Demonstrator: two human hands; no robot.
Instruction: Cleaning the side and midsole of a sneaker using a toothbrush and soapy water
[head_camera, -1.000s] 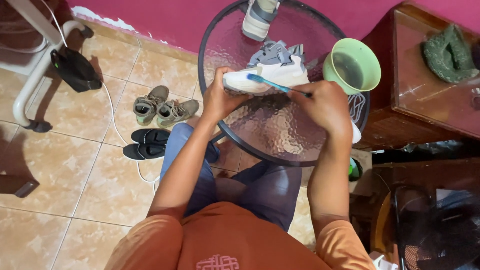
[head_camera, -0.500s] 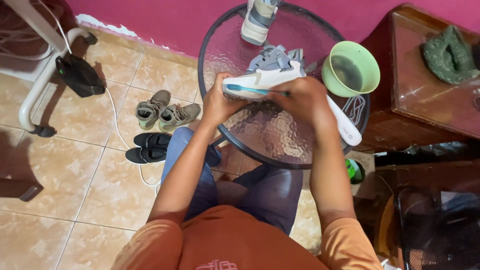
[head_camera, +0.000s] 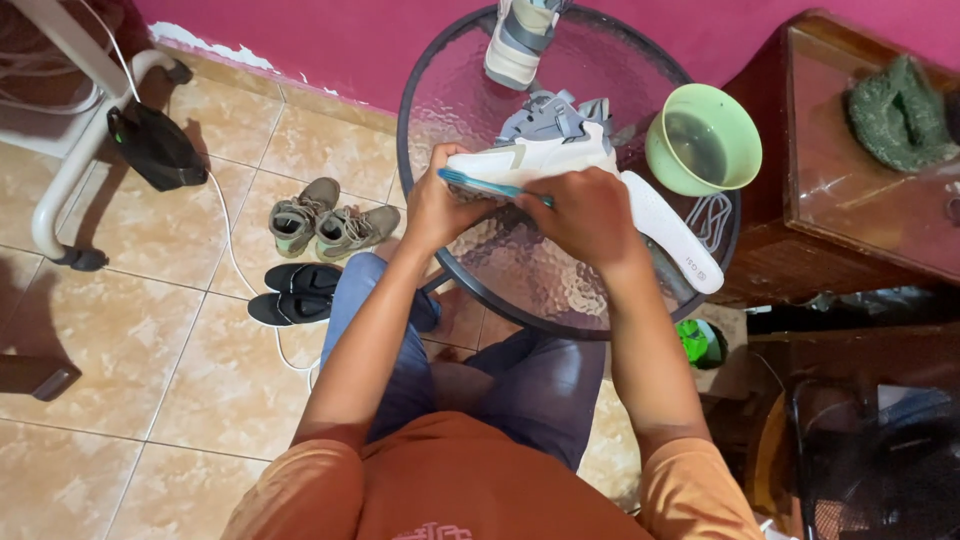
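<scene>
White shoe (head_camera: 535, 158), lying on its side on the round glass table (head_camera: 470, 70), toe to the left and sole toward the person. The left hand (head_camera: 445, 205) is clamped on the toe end, steadying it. The right hand (head_camera: 590, 215) is closed round the handle of a blue brush (head_camera: 480, 184), whose head lies against the sole edge near the toe. Compared with a second ago, the brush has travelled left along the sole: then the right hand sat further right with the brush angled outward; now both hands are close together over the shoe's near edge, and the shoe itself has barely shifted. This suggests a scrubbing stroke in progress along the sole, with the work moving toward the toe. Just right of the shoe a white insole (head_camera: 670, 228) lies on the table, with white laces (head_camera: 712, 215) beside it. Right and slightly far stands a green bowl (head_camera: 665, 150) holding water. At the far rim a second shoe (head_camera: 520, 40) stands. On the floor to the left are a grey pair (head_camera: 325, 225) and dark sandals (head_camera: 290, 305).
</scene>
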